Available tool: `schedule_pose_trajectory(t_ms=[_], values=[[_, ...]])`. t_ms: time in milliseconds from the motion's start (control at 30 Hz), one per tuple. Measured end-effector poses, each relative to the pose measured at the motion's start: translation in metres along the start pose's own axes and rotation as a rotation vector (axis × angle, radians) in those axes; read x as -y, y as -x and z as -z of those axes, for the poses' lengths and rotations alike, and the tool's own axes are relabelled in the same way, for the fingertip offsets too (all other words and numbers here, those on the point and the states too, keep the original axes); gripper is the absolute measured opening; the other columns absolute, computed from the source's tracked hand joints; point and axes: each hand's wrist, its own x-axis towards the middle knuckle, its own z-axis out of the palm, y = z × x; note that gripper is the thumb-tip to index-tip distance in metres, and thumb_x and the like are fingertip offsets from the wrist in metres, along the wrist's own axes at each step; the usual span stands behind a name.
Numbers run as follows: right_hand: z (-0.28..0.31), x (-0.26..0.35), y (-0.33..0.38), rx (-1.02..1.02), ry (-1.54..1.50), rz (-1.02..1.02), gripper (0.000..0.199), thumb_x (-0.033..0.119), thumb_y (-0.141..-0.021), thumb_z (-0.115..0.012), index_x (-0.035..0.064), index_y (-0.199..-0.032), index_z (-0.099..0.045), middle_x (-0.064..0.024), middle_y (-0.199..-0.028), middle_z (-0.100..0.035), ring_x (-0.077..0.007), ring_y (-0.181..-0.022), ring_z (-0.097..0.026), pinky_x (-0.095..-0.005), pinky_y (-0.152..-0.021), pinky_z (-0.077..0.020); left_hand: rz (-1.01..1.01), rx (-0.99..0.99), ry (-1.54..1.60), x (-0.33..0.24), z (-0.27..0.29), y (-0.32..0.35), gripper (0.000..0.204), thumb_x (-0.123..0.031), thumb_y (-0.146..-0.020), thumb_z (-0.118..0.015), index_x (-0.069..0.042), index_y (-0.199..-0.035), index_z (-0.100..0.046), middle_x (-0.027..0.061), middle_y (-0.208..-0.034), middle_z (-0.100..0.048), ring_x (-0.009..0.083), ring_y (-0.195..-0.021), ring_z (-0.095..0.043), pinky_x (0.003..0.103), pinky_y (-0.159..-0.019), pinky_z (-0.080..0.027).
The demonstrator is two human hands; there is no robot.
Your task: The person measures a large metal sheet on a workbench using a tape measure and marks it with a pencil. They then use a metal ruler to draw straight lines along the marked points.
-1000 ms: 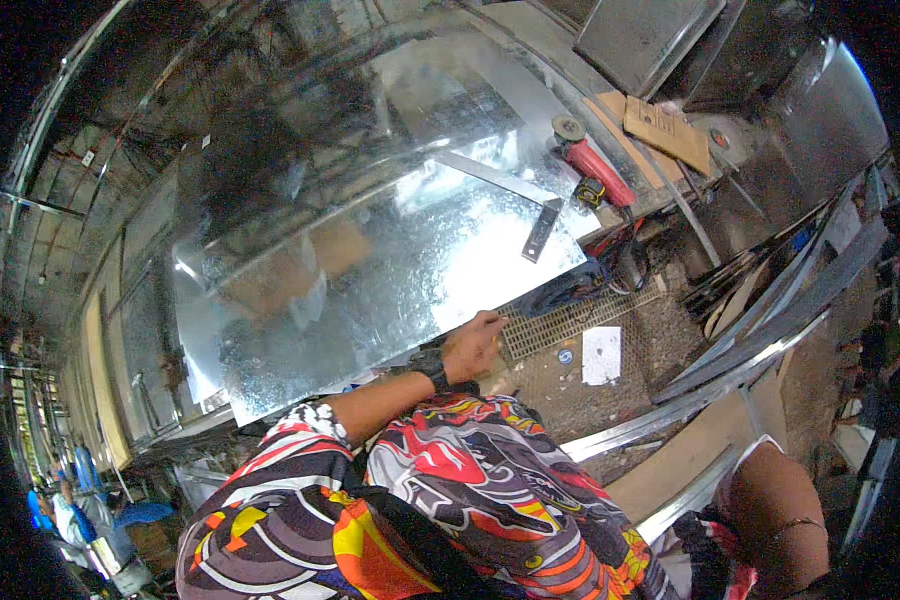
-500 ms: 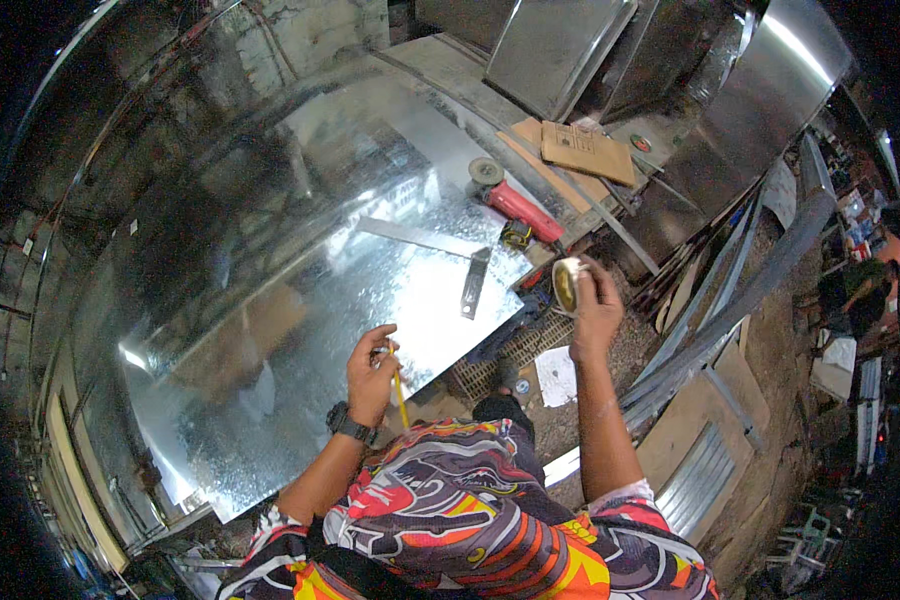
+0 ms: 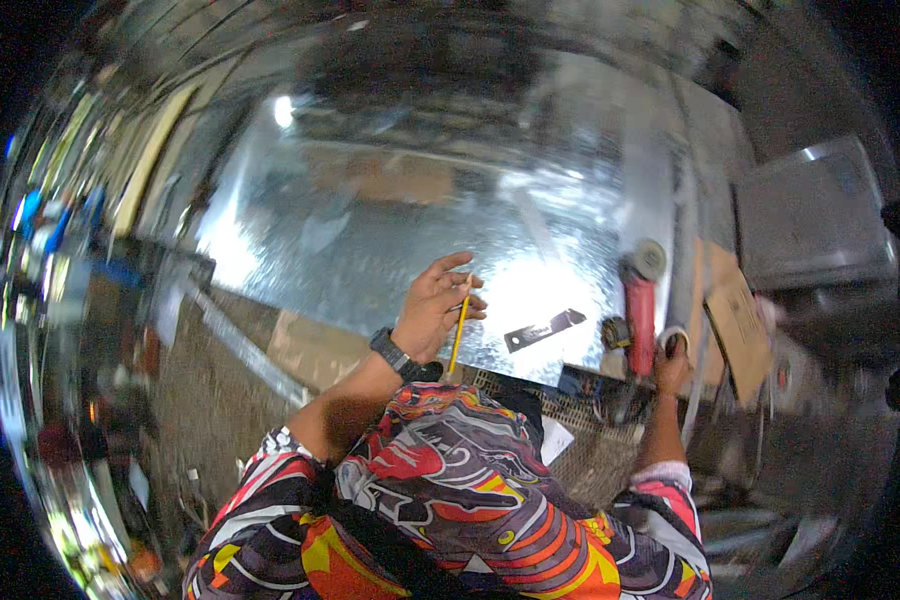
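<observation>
My left hand (image 3: 440,308) is over the near part of a shiny metal sheet (image 3: 390,250), with a yellow pencil (image 3: 458,335) held between its fingers and pointing down toward me. At the right my right hand (image 3: 673,368) grips a roll of tape (image 3: 674,340), seen partly edge-on and blurred. The roll is just right of a red angle grinder (image 3: 640,315). A black and yellow tape measure (image 3: 616,332) lies left of the grinder. On the sheet between my hands is a metal square (image 3: 545,330), one arm of it washed out by glare.
A folded piece of brown cardboard (image 3: 738,330) lies right of the roll. Farther right stands a large metal panel (image 3: 815,215). Below the bench edge are a plastic grate (image 3: 590,450) and a white paper (image 3: 555,438). A long metal strip (image 3: 245,340) extends at the left.
The view has turned left, so the bench has swung round in the picture. My right hand has brought the tape roll in beside the grinder. My left hand keeps the pencil.
</observation>
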Motion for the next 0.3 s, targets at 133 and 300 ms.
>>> schedule_pose_trajectory(t_ms=[133, 300], values=[[0.0, -0.039, -0.039, 0.021, -0.197, -0.084, 0.048, 0.04, -0.092, -0.075, 0.006, -0.125, -0.07, -0.0218, -0.109, -0.074, -0.0349, -0.1, -0.072, -0.0434, -0.089, -0.0545, -0.169, -0.055, 0.119, -0.002, 0.02, 0.012, 0.047, -0.001, -0.1, -0.061, -0.001, -0.146, -0.048, 0.013, -0.115, -0.062, 0.0259, -0.098, -0.07, 0.039, -0.087, -0.061], [0.103, 0.064, -0.071, -0.486, -0.63, 0.034, 0.048, 0.042, -0.093, -0.073, -0.0003, -0.117, -0.072, -0.017, -0.104, -0.076, -0.0338, -0.091, -0.071, -0.0409, -0.081, -0.0556, -0.317, -0.235, 0.156, 0.021, 0.085, 0.068, 0.043, 0.001, -0.098, -0.062, 0.001, -0.14, -0.052, 0.0119, -0.113, -0.062, 0.0258, -0.098, -0.07, 0.041, -0.088, -0.062]])
